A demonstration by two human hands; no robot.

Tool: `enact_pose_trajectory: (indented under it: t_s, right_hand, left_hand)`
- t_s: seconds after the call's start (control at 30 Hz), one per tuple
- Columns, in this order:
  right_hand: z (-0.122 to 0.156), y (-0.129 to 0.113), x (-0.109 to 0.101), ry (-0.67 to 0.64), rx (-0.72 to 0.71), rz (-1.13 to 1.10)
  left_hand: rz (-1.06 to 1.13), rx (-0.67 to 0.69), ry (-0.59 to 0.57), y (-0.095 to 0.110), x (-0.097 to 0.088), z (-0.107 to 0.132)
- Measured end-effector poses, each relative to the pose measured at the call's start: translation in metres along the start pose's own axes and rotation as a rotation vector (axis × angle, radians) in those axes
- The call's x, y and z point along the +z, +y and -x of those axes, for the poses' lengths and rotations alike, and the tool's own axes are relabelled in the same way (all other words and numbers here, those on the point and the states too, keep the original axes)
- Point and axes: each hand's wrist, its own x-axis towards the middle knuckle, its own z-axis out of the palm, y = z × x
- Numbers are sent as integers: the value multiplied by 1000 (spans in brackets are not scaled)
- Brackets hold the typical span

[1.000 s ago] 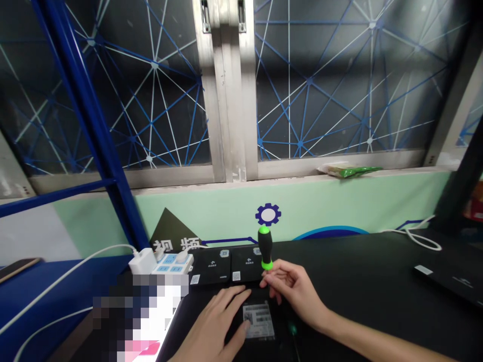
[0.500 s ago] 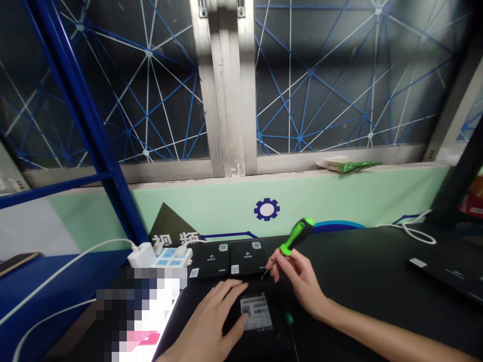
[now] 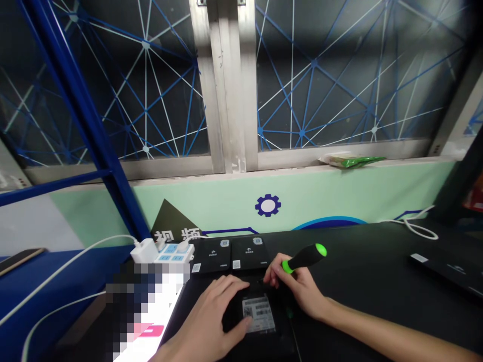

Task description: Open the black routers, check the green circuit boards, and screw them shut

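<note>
My right hand (image 3: 298, 289) grips a screwdriver with a black and bright green handle (image 3: 307, 257), tilted with its butt up to the right. Its thin tip points down left at the top part of a black flat device (image 3: 271, 344), which has a white printed label (image 3: 260, 314). Fingers spread, my left hand (image 3: 211, 314) lies on the left side of that device, the thumb touching the label's edge. Just behind stand two black boxes, the left box (image 3: 213, 254) and the right box (image 3: 249, 251), each with small stickers.
A white power strip (image 3: 175, 254) with plugs and cables is at the back left, near a phone (image 3: 20, 261). A bright screen, partly pixelated, lies left of my arm. Another black box (image 3: 449, 271) and a white cable (image 3: 420, 231) are on the right.
The screwdriver has tilted further to the right, its tip coming down and nearer onto the labelled device. My left hand stays in about the same place.
</note>
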Motion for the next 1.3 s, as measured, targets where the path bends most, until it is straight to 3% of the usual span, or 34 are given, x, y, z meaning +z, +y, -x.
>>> enact_pose_trajectory:
  t_s: [0.27,0.47,0.8,1.0,1.3]
  right_hand:
    - [1,-1,-2,60,-54,75]
    - [2,-4,-4,-85,-35,95]
    - [1,-3,-6,29,-117,109]
    - [1,0,-6,66,-63,62]
    - [-1,3,-2,113,-31,12]
  left_hand:
    - [-16,13,6,-1,1,0]
    - [-42,-6,11,-2,2,1]
    - [-58,-2,43,-2,2,0]
    - [-53,-49,59,1,-2,-1]
    - [-110,-53,-7,7,-3,-3]
